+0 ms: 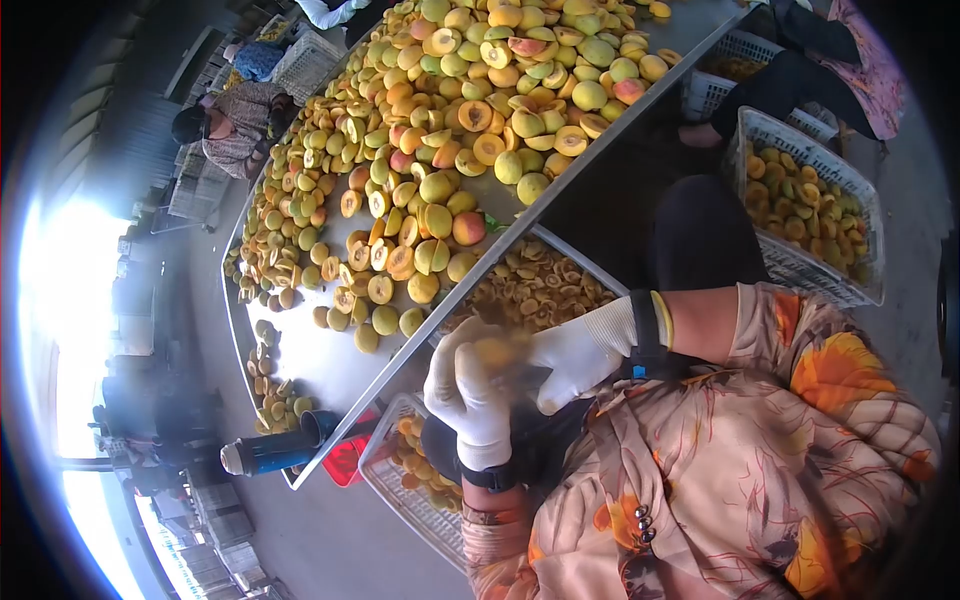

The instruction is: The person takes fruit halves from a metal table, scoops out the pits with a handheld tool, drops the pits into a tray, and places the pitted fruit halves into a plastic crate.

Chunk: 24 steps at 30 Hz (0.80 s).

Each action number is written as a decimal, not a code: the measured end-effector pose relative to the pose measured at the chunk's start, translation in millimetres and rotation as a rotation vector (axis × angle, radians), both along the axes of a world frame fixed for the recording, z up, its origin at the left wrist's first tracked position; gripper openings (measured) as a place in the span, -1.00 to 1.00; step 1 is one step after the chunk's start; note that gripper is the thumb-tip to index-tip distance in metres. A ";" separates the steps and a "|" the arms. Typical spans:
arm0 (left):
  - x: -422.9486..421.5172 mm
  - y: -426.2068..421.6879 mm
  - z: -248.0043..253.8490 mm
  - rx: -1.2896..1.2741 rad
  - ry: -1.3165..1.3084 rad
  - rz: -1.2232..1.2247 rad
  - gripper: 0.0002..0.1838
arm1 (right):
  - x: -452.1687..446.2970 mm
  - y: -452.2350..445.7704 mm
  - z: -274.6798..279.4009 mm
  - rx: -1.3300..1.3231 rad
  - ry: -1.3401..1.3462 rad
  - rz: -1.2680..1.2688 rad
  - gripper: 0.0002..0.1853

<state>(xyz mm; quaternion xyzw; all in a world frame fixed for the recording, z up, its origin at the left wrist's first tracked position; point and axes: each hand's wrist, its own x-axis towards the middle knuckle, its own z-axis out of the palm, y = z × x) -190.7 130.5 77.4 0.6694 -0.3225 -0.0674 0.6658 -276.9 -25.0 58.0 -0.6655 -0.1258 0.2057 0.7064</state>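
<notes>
Both hands wear white gloves and meet in front of my body, by the table's edge. My left hand has its fingers curled around a blurred orange-yellow peach piece. Close against it, my right hand is closed, its fingertips smeared by motion; whatever it grips is hidden. Just beyond the hands, a heap of whole and halved yellow peaches covers much of the metal table. Brown peach scraps fill a container below the table edge.
A white crate of peach halves stands at the right, another crate below my left arm. A blue-black bottle and a red container are at the table's near corner. Another person works across the table; one sits upper right.
</notes>
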 end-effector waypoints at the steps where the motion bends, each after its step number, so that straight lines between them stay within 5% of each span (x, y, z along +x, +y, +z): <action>1: 0.3 0.5 2.5 0.015 -0.006 0.007 -0.52 | 0.4 1.7 2.0 0.018 0.005 -0.011 -0.87; 4: -12.8 -11.8 9.9 -0.092 0.284 0.130 -0.47 | 0.4 5.0 5.1 0.058 0.013 -0.002 -0.88; 14: 2.1 1.7 0.4 -0.233 0.429 -0.173 -0.43 | -6.4 4.3 25.6 0.543 0.462 0.234 -0.88; 19: 5.8 14.2 10.2 -0.278 0.635 0.115 -0.44 | -3.2 3.1 23.6 0.695 0.444 0.423 -0.82; 22: 21.3 60.8 13.5 -0.220 0.544 0.342 -0.49 | -1.1 -7.8 20.4 0.429 0.389 0.278 -0.79; 24: 47.0 119.4 2.7 0.046 0.381 0.484 -0.57 | 4.7 -15.4 -9.9 0.042 0.204 0.107 -0.72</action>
